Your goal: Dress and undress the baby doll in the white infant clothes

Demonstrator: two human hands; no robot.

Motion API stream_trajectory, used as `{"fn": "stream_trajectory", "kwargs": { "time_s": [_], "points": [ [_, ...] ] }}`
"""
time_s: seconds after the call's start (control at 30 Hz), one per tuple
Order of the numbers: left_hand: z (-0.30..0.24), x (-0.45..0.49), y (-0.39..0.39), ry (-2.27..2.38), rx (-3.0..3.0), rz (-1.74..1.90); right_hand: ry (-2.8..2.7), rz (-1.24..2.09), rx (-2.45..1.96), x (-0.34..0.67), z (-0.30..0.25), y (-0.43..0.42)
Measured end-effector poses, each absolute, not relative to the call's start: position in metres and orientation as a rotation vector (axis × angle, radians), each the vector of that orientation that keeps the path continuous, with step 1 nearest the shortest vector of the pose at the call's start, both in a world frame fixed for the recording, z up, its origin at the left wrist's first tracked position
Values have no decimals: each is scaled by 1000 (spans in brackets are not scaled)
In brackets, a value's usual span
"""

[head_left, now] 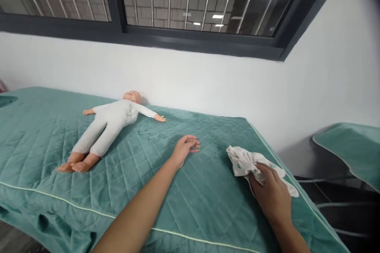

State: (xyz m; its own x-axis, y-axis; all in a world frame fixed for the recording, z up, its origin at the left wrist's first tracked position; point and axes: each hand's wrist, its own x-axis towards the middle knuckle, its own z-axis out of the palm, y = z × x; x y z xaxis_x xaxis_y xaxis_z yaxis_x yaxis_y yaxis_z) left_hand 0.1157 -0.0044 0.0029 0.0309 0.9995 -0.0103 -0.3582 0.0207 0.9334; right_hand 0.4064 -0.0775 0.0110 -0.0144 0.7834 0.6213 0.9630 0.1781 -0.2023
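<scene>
Patterned white cloth (241, 161) bunched in your right hand (273, 193), near right edge of green quilted cover (208, 205). Loose folds could slip free if pinch catches only one layer. Cloth lies under your fingers, ends spilling either side; fingers clamped on it, thumb contact hard to make out. Your left hand (184, 150): fingers loosely curled, holding nothing, between cloth and doll (117, 115).

White cloth (241, 161), sparse green print (bunched, folds hiding full shape), gripped in right hand (270, 193), loose end toward right edge of green quilted bedcover (208, 193).
</scene>
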Motion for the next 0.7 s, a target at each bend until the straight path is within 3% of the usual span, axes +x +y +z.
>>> {"fn": "stream_trajectory", "kwargs": {
  "time_s": [0.23,0.47,0.6,0.7],
  "points": [
    [11,108,-12,670,977,1277,-1600,304,-1205,318,50,-59],
    [17,104,-17,628,902,1346,-1350,641,-1130,264,48,20],
    [12,110,-10,759,1011,1398,-1356,736,-1188,260,19,34],
    [9,112,-6,835,987,1447,-1421,589,-1221,267,13,32]
  ]
}}
